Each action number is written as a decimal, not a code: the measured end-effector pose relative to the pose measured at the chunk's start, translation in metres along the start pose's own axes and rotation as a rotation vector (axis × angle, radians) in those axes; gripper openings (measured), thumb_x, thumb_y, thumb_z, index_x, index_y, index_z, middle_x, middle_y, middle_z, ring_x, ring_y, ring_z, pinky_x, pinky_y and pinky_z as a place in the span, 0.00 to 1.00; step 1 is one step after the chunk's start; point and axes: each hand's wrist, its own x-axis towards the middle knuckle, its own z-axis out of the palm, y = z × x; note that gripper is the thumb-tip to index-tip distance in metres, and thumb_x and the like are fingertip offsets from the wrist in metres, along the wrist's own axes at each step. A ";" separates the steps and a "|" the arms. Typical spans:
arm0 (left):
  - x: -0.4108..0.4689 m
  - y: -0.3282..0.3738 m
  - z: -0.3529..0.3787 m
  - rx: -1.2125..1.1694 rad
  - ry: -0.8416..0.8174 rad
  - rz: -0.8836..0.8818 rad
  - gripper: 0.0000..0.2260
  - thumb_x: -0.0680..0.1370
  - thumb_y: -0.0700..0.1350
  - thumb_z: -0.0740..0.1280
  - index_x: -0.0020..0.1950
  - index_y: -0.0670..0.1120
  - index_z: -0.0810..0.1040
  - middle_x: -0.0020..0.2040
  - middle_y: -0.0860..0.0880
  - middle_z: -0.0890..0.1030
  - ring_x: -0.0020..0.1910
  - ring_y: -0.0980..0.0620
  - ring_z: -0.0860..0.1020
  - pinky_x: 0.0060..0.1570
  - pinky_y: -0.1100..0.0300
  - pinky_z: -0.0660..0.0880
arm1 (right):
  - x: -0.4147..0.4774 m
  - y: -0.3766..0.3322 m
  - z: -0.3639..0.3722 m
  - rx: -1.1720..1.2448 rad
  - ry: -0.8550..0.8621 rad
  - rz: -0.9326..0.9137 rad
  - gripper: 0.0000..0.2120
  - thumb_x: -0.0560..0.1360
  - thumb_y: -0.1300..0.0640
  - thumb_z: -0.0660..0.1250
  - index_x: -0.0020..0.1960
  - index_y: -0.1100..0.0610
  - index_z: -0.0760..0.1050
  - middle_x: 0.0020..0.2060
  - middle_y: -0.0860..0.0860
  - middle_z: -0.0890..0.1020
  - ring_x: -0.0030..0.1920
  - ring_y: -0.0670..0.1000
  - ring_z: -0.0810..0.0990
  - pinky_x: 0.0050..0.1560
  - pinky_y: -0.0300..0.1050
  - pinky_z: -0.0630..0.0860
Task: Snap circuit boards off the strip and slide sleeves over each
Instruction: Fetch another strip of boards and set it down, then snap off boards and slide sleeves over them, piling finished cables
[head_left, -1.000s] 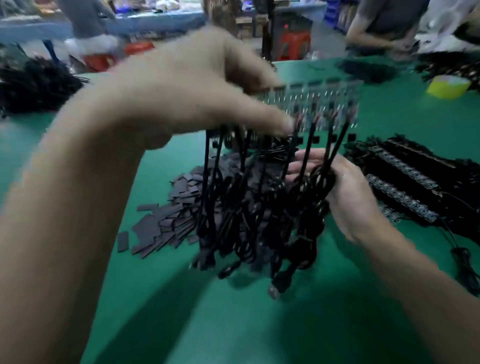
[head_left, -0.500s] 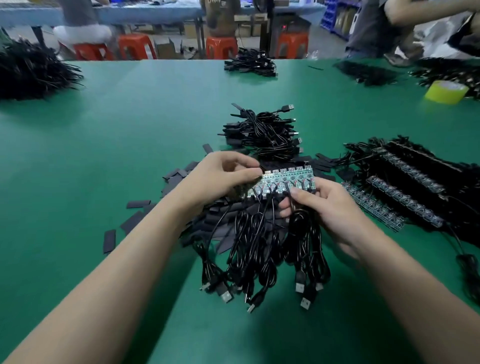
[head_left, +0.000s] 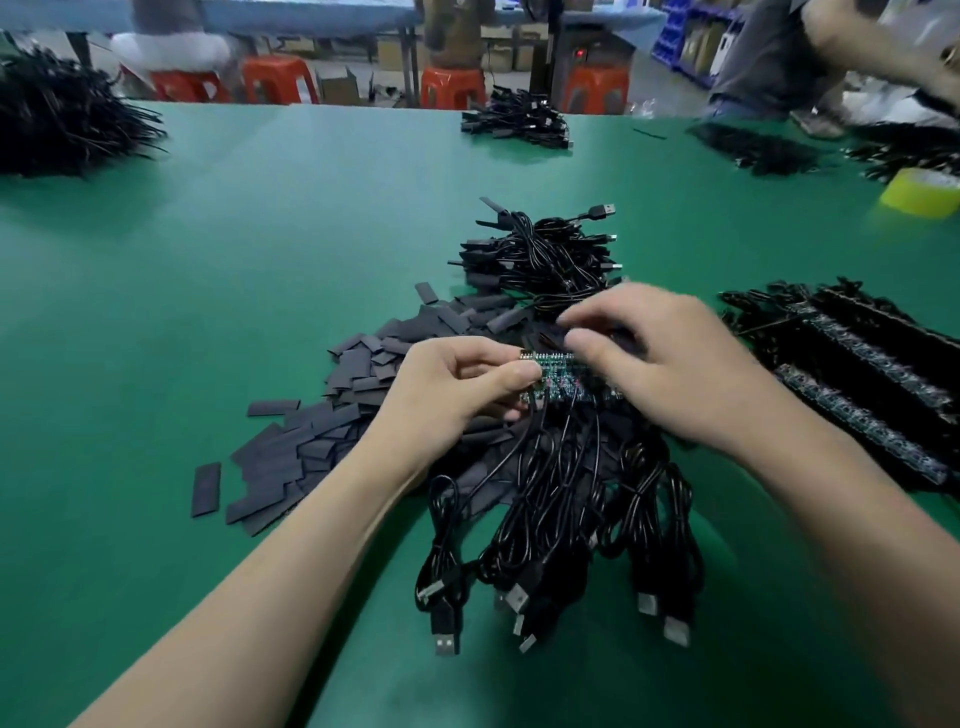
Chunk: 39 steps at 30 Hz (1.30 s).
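Strip of small green circuit boards (head_left: 558, 382) is held low over the green table (head_left: 260, 260) at centre frame. Black USB cables (head_left: 561, 519) are attached along its lower edge and trail toward the bottom of the frame.

- Left grip (head_left: 457, 395) is closed on the strip's left end, the end board pinched between thumb and forefinger.
- Right grip (head_left: 670, 364) is curled round the rest of the strip, thumb at its top edge; the fingers are blurred.
- Judged: the two holds are set either side of a break line so that the end board can be bent off.
- Pile of flat dark grey sleeves (head_left: 322, 415) lies just left of the hands, presumably kept within reach for sleeving.
- A heap of apparently finished cables (head_left: 540, 260) lies beyond.
- Further strips (head_left: 857, 374) are stacked at right.
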 end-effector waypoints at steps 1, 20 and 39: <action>0.000 -0.001 0.000 0.017 0.002 0.027 0.07 0.68 0.50 0.77 0.43 0.49 0.88 0.39 0.47 0.87 0.35 0.55 0.83 0.42 0.60 0.83 | 0.004 -0.005 0.005 0.005 -0.069 -0.002 0.11 0.80 0.43 0.65 0.55 0.47 0.82 0.49 0.40 0.83 0.51 0.43 0.80 0.55 0.45 0.75; -0.005 -0.002 0.005 -0.045 -0.153 -0.036 0.05 0.69 0.42 0.74 0.43 0.44 0.86 0.33 0.49 0.84 0.28 0.59 0.79 0.32 0.69 0.76 | -0.011 0.026 0.028 0.532 -0.221 0.018 0.05 0.77 0.56 0.74 0.47 0.46 0.84 0.42 0.44 0.86 0.44 0.41 0.82 0.51 0.45 0.75; -0.005 0.003 -0.004 0.049 0.038 0.227 0.03 0.71 0.46 0.78 0.43 0.53 0.88 0.44 0.49 0.87 0.45 0.54 0.82 0.52 0.58 0.78 | -0.023 -0.011 0.043 0.301 0.026 -0.001 0.15 0.76 0.39 0.65 0.50 0.47 0.84 0.47 0.39 0.81 0.55 0.42 0.77 0.57 0.37 0.71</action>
